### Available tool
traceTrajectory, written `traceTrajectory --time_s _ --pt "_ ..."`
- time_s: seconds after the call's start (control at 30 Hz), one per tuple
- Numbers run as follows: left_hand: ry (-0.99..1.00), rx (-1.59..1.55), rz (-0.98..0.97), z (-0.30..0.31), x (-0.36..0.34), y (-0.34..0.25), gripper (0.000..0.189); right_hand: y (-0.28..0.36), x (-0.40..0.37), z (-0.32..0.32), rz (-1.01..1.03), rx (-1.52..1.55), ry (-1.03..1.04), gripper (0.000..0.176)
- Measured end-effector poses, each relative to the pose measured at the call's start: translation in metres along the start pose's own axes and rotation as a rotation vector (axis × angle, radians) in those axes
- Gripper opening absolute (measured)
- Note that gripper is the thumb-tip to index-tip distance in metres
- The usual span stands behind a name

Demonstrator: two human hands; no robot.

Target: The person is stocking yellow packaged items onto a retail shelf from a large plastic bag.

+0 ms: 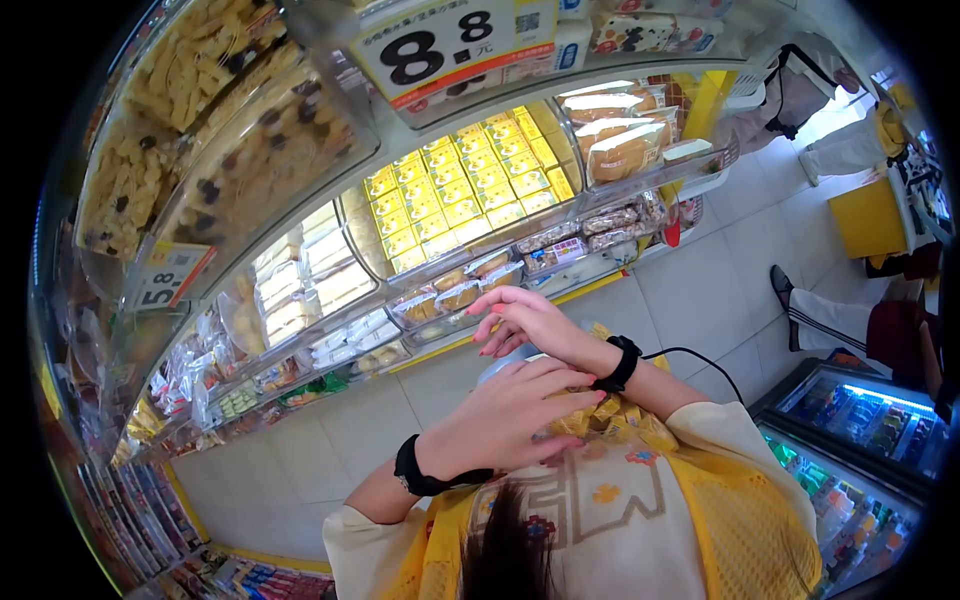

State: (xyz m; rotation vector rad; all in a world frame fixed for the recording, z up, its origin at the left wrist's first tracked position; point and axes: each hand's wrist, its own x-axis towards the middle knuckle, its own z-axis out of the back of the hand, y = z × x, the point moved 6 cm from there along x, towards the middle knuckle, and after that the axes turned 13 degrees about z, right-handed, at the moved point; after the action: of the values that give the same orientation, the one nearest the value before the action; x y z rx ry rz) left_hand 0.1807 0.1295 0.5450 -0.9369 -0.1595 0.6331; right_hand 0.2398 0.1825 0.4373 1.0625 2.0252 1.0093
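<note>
My left hand (510,415) is in front of my chest, its fingers stretched and slightly apart, reaching across yellow wrapped packets (625,425). These packets seem to lie in clear plastic against my chest, partly covered by the hand and forearm. Just beyond it, my right hand (535,325) is raised, fingers loosely bent and apart, with nothing visible between them. Between the two hands a pale bluish thing (508,362) shows, mostly hidden; its kind I cannot make out. Both wrists wear black bands, and a black cable (705,358) runs from near the right one.
Ahead curves a shop shelf with yellow boxes (465,185), packaged bread (625,140) and bagged snacks (230,170). A price sign (455,45) hangs above. At the right are a lit drinks cooler (850,420), a yellow box (865,218) and other people's legs (835,325).
</note>
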Motion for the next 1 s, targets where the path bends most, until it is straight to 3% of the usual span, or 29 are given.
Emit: traceTrajectory --time_s 0.27,0.43,0.5,0.7,0.83,0.9,0.93,1.0 --pt "0.049 -0.189 -0.009 -0.018 -0.021 0.006 0.049 -0.016 0.014 -0.001 -0.093 -0.046 0.032 0.032" --pt "-0.074 0.020 0.127 -0.024 -0.015 0.014 0.012 -0.022 0.019 -0.001 -0.128 -0.079 0.049 0.031" --pt "-0.149 0.013 0.093 -0.019 -0.012 0.006 0.010 -0.017 0.019 0.000 -0.097 -0.131 0.114 0.029" --pt "-0.322 -0.027 0.058 -0.013 -0.007 0.002 0.020 0.033 -0.008 0.042 -0.099 -0.356 0.246 0.029" --pt "-0.432 -0.051 0.124 -0.002 -0.001 0.012 0.025 0.071 -0.052 0.082 -0.062 -0.520 0.136 0.032" --pt "-0.498 -0.060 0.150 0.010 0.000 0.013 0.026 0.077 -0.076 0.099 -0.029 -0.433 0.057 0.048" --pt "-0.562 -0.070 0.179 0.018 -0.002 0.015 0.027 0.075 -0.085 0.101 -0.028 -0.432 0.053 0.048" --pt "-0.628 -0.084 0.216 0.030 -0.006 0.020 0.027 0.079 -0.101 0.092 0.139 -0.153 0.138 0.077"
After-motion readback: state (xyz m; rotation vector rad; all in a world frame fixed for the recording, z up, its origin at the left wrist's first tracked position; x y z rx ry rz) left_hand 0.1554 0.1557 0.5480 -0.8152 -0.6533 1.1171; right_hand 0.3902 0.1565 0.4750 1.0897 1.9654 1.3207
